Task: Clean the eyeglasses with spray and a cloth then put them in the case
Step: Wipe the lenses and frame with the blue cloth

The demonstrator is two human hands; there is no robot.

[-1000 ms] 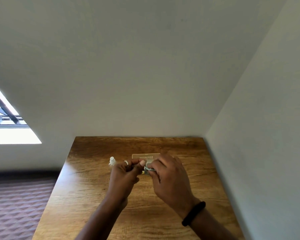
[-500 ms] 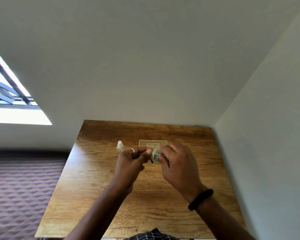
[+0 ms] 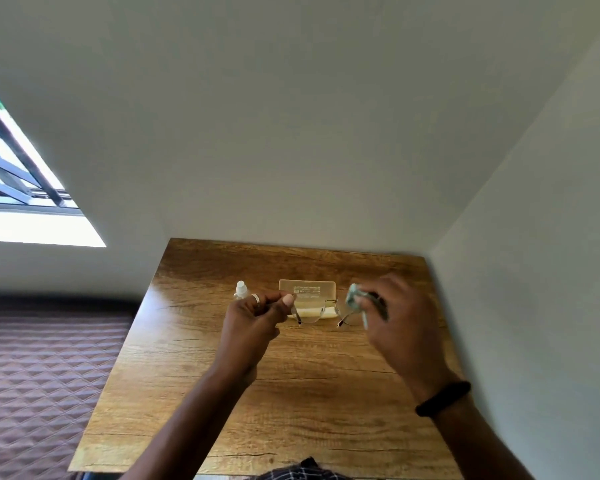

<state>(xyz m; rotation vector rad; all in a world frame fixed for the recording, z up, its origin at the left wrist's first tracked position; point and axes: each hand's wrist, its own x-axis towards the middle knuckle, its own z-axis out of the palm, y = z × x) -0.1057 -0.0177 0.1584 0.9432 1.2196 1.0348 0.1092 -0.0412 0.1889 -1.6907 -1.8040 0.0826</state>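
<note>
Table (image 3: 222, 393): warm brown wood grain with darker streaks and thin dark cracks. Eyeglasses (image 3: 321, 311), pinched in the left hand (image 3: 253, 320): clear lenses, thin gold-toned frame, dark reddish temple tips. Ring (image 3: 255, 298) on that hand: silver. Cloth (image 3: 354, 299), bunched in the right hand (image 3: 395, 323): pale green and white. Wristband (image 3: 442, 398) below that grip: plain black. Case (image 3: 307, 294), beyond the held glasses: translucent yellowish-tan lid with small white lettering, cream base. Spray bottle (image 3: 241, 290), just beyond the left grip: clear body, white cap. Walls (image 3: 291, 133): plain greyish white. Floor (image 3: 42, 368): brownish maroon, quilted diamond pattern. Garment (image 3: 302, 472) at the near edge: dark check with white lines.
</note>
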